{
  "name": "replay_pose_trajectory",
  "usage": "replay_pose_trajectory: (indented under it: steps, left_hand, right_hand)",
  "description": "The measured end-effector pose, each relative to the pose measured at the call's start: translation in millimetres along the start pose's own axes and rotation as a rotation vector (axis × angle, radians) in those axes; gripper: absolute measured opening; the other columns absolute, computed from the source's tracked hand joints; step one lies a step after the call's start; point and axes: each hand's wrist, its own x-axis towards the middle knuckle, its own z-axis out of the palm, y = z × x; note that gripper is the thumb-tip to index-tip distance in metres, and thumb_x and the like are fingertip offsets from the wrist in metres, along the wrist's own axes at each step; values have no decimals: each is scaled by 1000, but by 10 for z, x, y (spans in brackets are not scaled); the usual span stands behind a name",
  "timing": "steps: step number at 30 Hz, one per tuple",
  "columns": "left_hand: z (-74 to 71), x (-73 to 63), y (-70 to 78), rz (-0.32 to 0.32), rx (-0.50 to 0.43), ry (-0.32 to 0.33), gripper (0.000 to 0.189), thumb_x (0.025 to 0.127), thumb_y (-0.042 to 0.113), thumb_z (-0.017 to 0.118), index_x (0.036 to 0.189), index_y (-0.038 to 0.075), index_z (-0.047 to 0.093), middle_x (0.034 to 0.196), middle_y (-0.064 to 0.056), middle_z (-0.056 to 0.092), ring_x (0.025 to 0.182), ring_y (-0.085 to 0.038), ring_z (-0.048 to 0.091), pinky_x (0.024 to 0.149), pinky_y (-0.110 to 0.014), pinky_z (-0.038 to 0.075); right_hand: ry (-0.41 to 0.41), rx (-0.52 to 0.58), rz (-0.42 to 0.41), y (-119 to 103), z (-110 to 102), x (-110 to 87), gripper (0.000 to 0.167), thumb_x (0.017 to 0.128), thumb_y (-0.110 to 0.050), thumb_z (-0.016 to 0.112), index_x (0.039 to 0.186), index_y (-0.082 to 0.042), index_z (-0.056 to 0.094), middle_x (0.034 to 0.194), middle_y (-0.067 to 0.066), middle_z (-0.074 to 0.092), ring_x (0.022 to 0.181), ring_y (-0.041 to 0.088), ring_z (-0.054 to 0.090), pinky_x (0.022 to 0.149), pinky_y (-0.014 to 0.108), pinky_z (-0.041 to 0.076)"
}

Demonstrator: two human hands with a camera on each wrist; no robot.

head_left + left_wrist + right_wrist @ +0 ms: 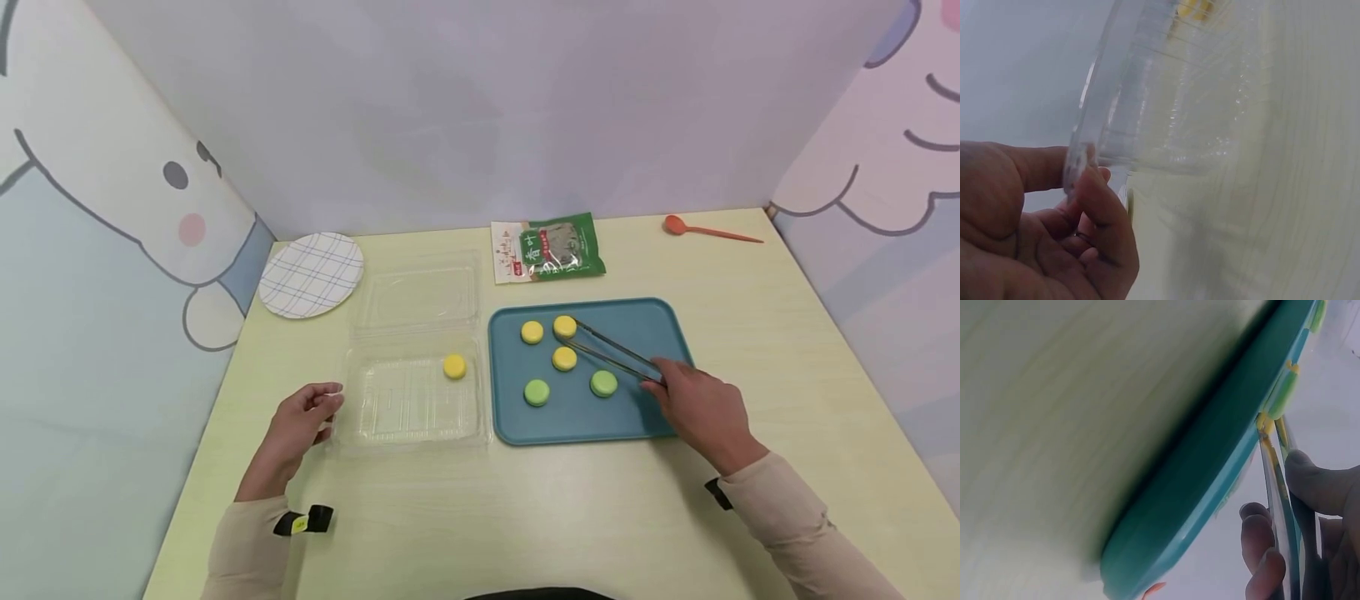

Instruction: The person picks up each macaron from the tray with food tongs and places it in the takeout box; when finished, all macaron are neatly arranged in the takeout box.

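Observation:
My left hand (pixel 298 423) pinches the left edge of a clear plastic box (pixel 482 417) between thumb and fingers; in the left wrist view the thumb and fingers meet on its rim (pixel 1079 156). The box lies with its lid folded back, and one yellow macaron (pixel 454 367) sits inside. Metal tongs (pixel 611 361) are in my right hand (pixel 701 408), their tips at either side of a yellow macaron (pixel 565 326) on the blue tray (pixel 517 429). Two more yellow macarons (pixel 564 359) and two green macarons (pixel 603 383) lie on that tray.
A checked plate (pixel 311 275) lies at the back left. Behind the tray is a green and white food packet (pixel 551 248); an orange spoon (pixel 675 225) lies at the back right. Walls border the table at the back and sides.

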Motion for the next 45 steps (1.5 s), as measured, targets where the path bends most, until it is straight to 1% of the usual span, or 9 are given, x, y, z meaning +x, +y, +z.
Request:
replay_pose_trajectory:
  steps: [4, 7, 9, 11, 26, 32, 40, 42, 45]
  left_hand:
    - [0, 0, -9, -3, -1, -1, 43, 106, 25, 55, 139, -1, 49, 103, -6, 54, 91, -20, 52, 70, -28, 49]
    - [-1, 3, -19, -5, -2, -2, 43, 106, 25, 55, 139, -1, 49, 102, -6, 54, 90, -19, 53, 70, -28, 49]
    - [-2, 5, -22, -5, -3, -1, 43, 106, 26, 55, 139, -1, 49, 102, -6, 54, 90, -19, 53, 70, -28, 49]
    - [-3, 7, -22, -3, -3, -1, 43, 106, 26, 55, 139, 0, 49, 103, -6, 54, 90, -19, 53, 70, -28, 49]
    - [-5, 13, -23, 1, -15, -6, 44, 106, 25, 55, 140, -1, 48, 102, -6, 54, 90, -18, 53, 70, -28, 49]
    - [-3, 17, -16, 1, -15, -5, 44, 106, 25, 55, 140, -1, 49, 101, -5, 54, 90, -19, 52, 70, -28, 49]
    - [-1, 14, -18, -4, -16, -6, 43, 106, 25, 55, 140, -1, 49, 101, -4, 53, 91, -20, 52, 70, -28, 49]
    - [-3, 14, -16, -2, -15, -6, 43, 106, 25, 55, 140, -1, 48, 101, -4, 53, 91, -20, 52, 70, -28, 49]
    - [-10, 17, -13, 6, -15, -7, 43, 106, 24, 55, 140, -1, 49, 100, -4, 53, 91, -20, 52, 70, -28, 49]
  right_hand:
    - [-4, 12, -2, -24, -14, 23, 36, 86, -27, 80, 108, -4, 63, 70, 8, 63, 44, 21, 51, 34, 33, 29]
    - [12, 18, -12, -43, -30, 51, 51, 100, -52, 54, 109, -3, 63, 70, 8, 64, 45, 21, 52, 34, 34, 30]
    - [15, 24, -14, -65, -41, 75, 67, 101, -62, 32, 108, -3, 63, 69, 7, 62, 45, 20, 51, 34, 33, 30]
    - [10, 30, -14, -96, -54, 102, 76, 98, -66, 21, 108, -2, 63, 68, 6, 61, 45, 19, 51, 35, 33, 32]
    - [-29, 62, -69, -311, -164, 249, 75, 99, -65, 23, 112, -5, 65, 76, 6, 69, 56, 19, 62, 37, 30, 34]
    - [-5, 58, -101, -389, -198, 279, 75, 101, -64, 22, 112, -4, 66, 76, 7, 69, 57, 21, 63, 37, 30, 35]
    - [-47, 73, -143, -545, -318, 348, 71, 99, -63, 25, 111, -6, 66, 77, 4, 69, 59, 16, 63, 40, 28, 38]
    - [-56, 76, -160, -583, -339, 365, 65, 99, -61, 31, 111, -7, 66, 80, 4, 71, 61, 17, 64, 41, 28, 38]
    - [-66, 76, -186, -639, -360, 385, 46, 96, -50, 61, 112, -8, 66, 84, 4, 72, 65, 18, 66, 42, 29, 40]
